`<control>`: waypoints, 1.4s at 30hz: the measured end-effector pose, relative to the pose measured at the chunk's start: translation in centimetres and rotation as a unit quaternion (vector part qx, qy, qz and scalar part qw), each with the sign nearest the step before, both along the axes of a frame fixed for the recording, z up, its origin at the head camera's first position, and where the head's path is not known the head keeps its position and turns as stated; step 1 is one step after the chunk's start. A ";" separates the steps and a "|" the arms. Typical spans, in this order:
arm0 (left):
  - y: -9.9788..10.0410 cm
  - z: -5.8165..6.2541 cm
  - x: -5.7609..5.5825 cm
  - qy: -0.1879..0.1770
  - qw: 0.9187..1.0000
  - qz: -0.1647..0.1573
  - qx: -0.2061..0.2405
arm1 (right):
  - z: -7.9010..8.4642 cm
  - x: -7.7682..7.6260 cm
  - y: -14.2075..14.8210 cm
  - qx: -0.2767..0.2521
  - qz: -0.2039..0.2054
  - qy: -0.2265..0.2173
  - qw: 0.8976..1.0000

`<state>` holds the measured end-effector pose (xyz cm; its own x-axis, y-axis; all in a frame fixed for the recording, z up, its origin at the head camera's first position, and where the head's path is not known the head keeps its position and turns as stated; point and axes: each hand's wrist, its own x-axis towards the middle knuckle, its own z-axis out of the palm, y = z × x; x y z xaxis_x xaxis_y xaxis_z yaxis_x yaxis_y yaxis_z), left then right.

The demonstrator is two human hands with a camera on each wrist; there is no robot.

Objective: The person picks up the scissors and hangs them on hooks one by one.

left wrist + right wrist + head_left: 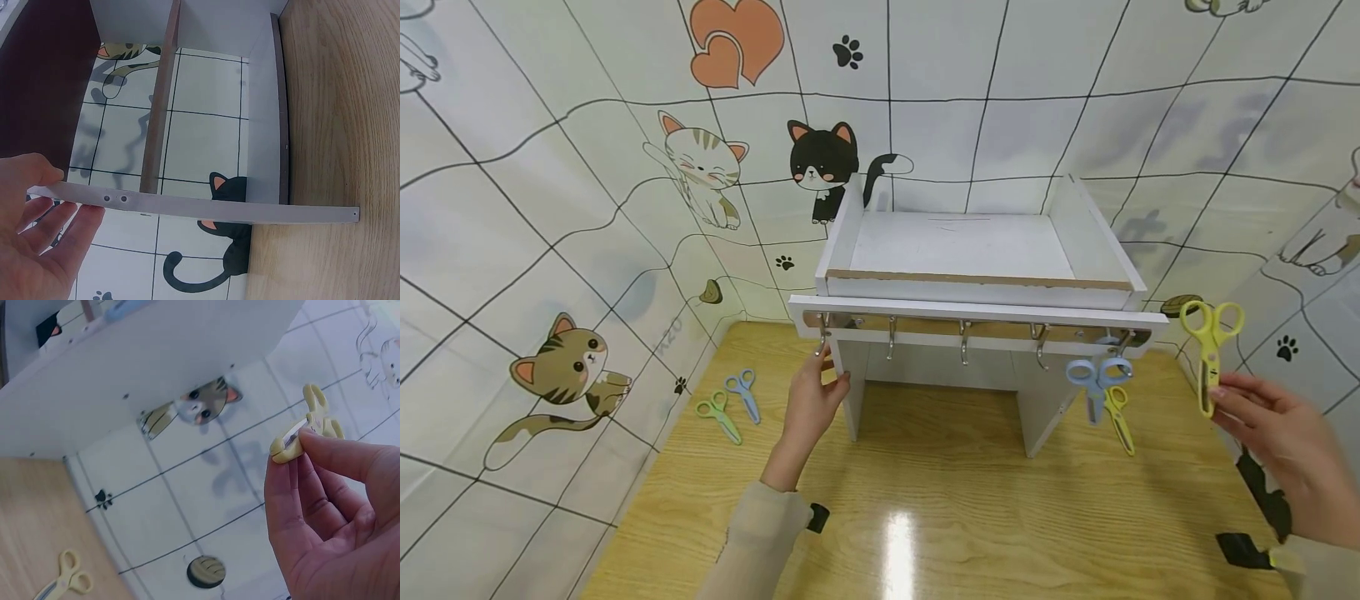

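My right hand (1285,437) pinches yellow scissors (1209,354) by the blade end, handles upward, out to the right of a white shelf unit (1093,221). In the right wrist view, thumb and fingertips close on the blade of these scissors (289,442). My left hand (811,398) grips the unit's left side panel (852,404) below the hook rail (925,310). The left wrist view shows the thumb on one face of this panel (219,210) and fingers on the other. Blue scissors (1096,387) hang at the rail's right end.
Green scissors (720,417) and another blue pair (745,395) lie on the wooden table (925,500) at left. Yellow scissors (1120,422) lie right of the unit. Several metal hooks (965,346) line the rail. Cat-print wall covering (985,125) encloses the back and sides.
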<state>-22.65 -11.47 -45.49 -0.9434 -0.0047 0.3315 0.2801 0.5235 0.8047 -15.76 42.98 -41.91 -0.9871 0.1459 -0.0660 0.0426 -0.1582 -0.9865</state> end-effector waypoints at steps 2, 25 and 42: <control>0.0 0.0 0.0 0.005 1.000 -0.004 0.002 | 0.6 0.2 -0.5 0.026 -0.018 -0.009 0.999; -0.1 -0.2 0.0 0.010 1.000 -0.012 0.011 | 4.7 2.9 -5.6 0.057 0.061 0.176 0.981; 0.0 -0.1 0.1 0.012 1.000 -0.002 -0.003 | 4.0 3.3 -9.9 0.107 0.156 0.146 0.971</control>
<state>-22.51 -11.51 -45.60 -0.9353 0.0014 0.3538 0.3016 0.5261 0.7951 -12.43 33.12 -37.92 -0.9573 -0.1840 0.2229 -0.2316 0.0272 -0.9724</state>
